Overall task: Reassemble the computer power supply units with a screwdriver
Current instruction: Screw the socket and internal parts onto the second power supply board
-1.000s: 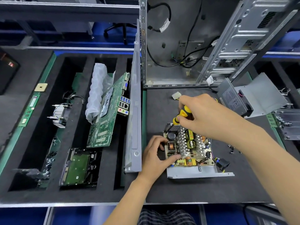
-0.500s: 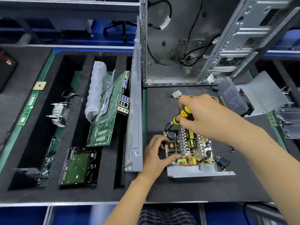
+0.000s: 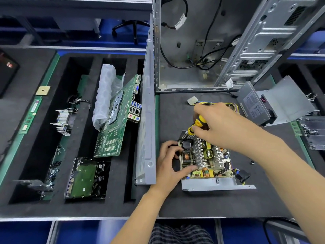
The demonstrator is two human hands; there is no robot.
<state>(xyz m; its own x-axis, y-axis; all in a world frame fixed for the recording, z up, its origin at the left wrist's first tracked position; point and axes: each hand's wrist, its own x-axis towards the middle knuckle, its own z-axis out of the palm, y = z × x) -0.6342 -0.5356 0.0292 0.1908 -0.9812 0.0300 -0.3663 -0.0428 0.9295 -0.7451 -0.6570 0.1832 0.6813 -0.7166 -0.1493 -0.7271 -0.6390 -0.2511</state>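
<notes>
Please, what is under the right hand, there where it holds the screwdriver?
The right hand grips the yellow-black screwdriver above the far corner of the open power supply. Its handle and the aluminium heatsink show. The tip and any screw are covered.

The right hand (image 3: 223, 125) hides the screwdriver (image 3: 197, 125) tip and most of its handle.

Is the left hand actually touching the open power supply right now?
Touching. The head view shows the left hand gripping the open power supply at its left edge, thumb lying on the circuit board.
</notes>
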